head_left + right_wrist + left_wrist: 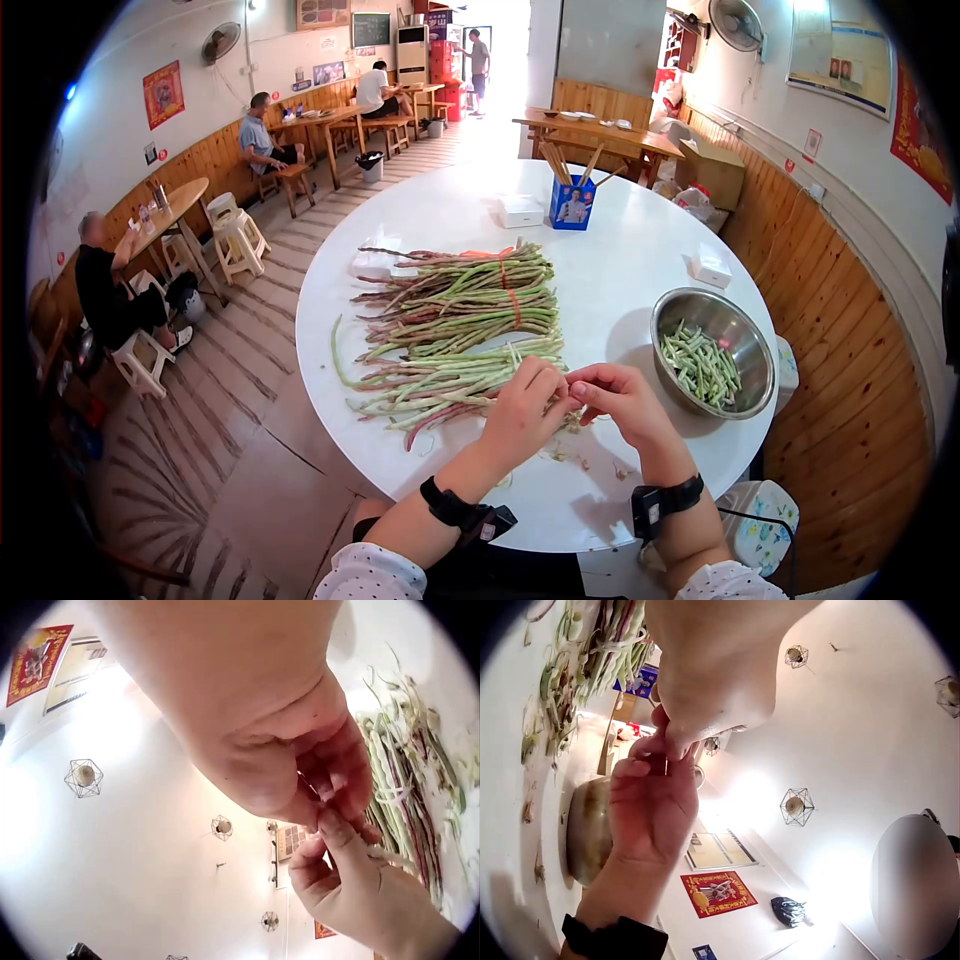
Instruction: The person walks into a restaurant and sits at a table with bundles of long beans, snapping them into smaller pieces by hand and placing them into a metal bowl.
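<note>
Above the near edge of the bean pile, the left hand (528,412) and right hand (622,402) meet at the fingertips. A pale green bean (391,859) shows at the left hand's fingers in the right wrist view. Both hands pinch at it with curled fingers, which largely hide it. Long green and purple beans (455,375) lie beside the left hand, with bundles (470,290) tied by orange bands behind them. To the right of the hands, a steel bowl (759,362) holds short green bean pieces (700,365).
Bean scraps (585,463) lie on the round white table (400,215) near the hands. Farther back stand a blue chopstick box (571,205) and a white tissue pack (521,211); another white pack (711,266) is behind the bowl. Several people sit or stand in the room beyond.
</note>
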Tool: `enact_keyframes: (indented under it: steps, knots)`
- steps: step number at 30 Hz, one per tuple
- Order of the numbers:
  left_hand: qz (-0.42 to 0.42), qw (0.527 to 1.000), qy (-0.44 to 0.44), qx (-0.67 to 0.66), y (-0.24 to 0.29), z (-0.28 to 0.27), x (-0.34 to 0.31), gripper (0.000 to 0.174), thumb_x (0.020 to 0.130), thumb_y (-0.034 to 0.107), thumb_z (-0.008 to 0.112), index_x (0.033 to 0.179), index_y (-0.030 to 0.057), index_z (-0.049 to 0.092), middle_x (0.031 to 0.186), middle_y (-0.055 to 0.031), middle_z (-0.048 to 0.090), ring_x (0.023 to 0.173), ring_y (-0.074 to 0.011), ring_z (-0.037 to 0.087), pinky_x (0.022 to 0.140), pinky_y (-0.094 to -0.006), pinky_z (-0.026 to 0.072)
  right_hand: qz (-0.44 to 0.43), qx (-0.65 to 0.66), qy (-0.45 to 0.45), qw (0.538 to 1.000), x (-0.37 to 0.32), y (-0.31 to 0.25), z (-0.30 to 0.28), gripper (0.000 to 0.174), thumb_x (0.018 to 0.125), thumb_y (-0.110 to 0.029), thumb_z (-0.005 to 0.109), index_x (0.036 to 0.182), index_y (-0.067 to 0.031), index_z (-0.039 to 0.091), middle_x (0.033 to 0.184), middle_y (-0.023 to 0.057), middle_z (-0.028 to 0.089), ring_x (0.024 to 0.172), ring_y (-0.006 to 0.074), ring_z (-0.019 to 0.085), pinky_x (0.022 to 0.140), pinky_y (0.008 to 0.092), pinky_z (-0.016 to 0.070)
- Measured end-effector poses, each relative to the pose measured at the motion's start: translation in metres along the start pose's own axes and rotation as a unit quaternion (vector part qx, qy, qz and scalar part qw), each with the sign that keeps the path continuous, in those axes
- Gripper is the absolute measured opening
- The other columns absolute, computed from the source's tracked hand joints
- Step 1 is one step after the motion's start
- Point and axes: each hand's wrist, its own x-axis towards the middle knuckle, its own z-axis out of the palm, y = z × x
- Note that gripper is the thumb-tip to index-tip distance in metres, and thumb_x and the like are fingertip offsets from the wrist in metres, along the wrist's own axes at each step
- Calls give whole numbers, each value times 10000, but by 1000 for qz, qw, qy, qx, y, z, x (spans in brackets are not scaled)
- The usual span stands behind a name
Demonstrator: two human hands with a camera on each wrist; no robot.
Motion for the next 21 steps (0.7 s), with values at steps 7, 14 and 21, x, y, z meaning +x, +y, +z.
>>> enact_keyframes:
  steps: [7,14,21]
  knots:
    - [23,994,20,104,-3,-5,3,175,802,73,729,955,39,651,870,-87,556,728,-245,575,623,-342,474,-68,76,221,970,3,-8,-16,169,907,-77,625,1044,12,671,849,33,656,718,93,591,582,246,526]
    - [10,987,12,157,-4,-6,2,89,846,94,659,925,53,653,856,-91,569,769,-298,592,655,-390,470,-332,-572,209,720,-2,-15,11,185,776,-169,749,955,-127,732,1014,62,667,973,261,593,868,420,437]
    - [-27,995,13,91,-7,-2,3,78,890,89,608,898,12,604,853,-117,554,776,-316,571,666,-393,456,-364,-564,142,728,5,1,13,215,765,-120,730,979,-126,706,997,12,687,911,213,622,828,375,441]
